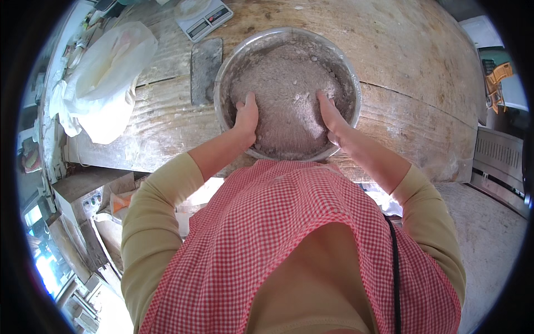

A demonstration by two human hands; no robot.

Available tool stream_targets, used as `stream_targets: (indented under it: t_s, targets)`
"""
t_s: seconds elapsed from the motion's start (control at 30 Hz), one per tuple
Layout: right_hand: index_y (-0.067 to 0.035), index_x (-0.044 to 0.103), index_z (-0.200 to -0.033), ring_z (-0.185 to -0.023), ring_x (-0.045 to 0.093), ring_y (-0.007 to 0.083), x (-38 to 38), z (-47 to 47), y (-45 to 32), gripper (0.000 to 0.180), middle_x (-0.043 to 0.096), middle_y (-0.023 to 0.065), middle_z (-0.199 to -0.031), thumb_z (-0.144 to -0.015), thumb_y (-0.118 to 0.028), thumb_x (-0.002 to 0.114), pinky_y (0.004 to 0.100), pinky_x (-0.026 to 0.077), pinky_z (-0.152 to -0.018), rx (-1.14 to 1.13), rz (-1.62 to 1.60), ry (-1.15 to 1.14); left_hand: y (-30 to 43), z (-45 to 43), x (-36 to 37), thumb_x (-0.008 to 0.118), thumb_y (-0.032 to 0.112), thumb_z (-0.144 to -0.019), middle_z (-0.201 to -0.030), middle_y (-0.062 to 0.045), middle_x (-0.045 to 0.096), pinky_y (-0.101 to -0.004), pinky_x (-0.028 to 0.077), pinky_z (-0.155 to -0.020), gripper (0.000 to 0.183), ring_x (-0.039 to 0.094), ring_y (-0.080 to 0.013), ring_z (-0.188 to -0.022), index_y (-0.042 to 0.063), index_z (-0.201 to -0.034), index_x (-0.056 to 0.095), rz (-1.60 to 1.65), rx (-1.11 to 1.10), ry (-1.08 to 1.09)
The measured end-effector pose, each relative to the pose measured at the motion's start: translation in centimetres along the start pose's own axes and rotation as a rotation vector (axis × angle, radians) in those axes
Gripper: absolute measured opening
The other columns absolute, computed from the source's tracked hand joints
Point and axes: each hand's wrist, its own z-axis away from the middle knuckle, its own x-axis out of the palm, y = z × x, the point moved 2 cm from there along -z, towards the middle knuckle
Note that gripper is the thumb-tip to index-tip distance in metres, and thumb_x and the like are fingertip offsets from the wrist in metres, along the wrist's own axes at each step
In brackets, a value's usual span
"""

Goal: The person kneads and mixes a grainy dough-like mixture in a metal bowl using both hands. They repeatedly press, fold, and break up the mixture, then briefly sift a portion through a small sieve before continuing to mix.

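Observation:
A large metal bowl [353, 89] stands at the front edge of a wooden table, close against my checked apron. Greyish-brown powder with small lumps [288, 83] fills much of it. My left hand [248, 117] reaches into the bowl along its left side, thumb up, its lower fingers hidden by the powder and the hand itself. Opposite it, my right hand [330, 115] is in the powder by the right wall, also thumb up, with its fingertips hidden. Whether either hand grips any powder cannot be seen.
A dark, dusty flat slab [207, 71] lies left of the bowl, below a digital kitchen scale [204, 21]. Farther left is a large white plastic bag [104, 100]. The wooden table [417, 83] extends to the right. A control box with buttons [89, 200] is at the lower left.

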Motion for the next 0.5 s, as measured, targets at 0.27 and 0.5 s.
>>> stream_targets:
  t_s: [0.27, 0.5]
  targets:
    - [-0.007, 0.035, -0.141, -0.125, 0.046, 0.0310, 2.0, -1.4, -0.3, 0.072, 0.046, 0.0158, -0.138, -0.093, -0.060, 0.030, 0.0481, 0.035, -0.105, 0.037, -0.355, -0.332, 0.0, 0.6, 2.6, 0.030, 0.059, -0.094, -0.141, -0.013, 0.043, -0.0484, 0.031, -0.108, 0.071, 0.043, -0.0291, -0.128, 0.008, -0.143, 0.034, 0.359, -0.190, -0.223]
    - [-0.002, 0.048, -0.131, -0.113, 0.056, 0.0269, 2.1, -0.9, -1.8, 0.058, 0.057, 0.0135, -0.124, -0.096, -0.048, 0.038, 0.0440, 0.044, -0.098, -0.006, -0.488, -0.441, 3.0, 3.0, 3.2, 0.036, 0.045, -0.095, -0.137, -0.010, 0.049, -0.0517, 0.033, -0.107, 0.056, 0.047, -0.0291, -0.125, 0.009, -0.137, 0.044, 0.517, -0.185, -0.495]
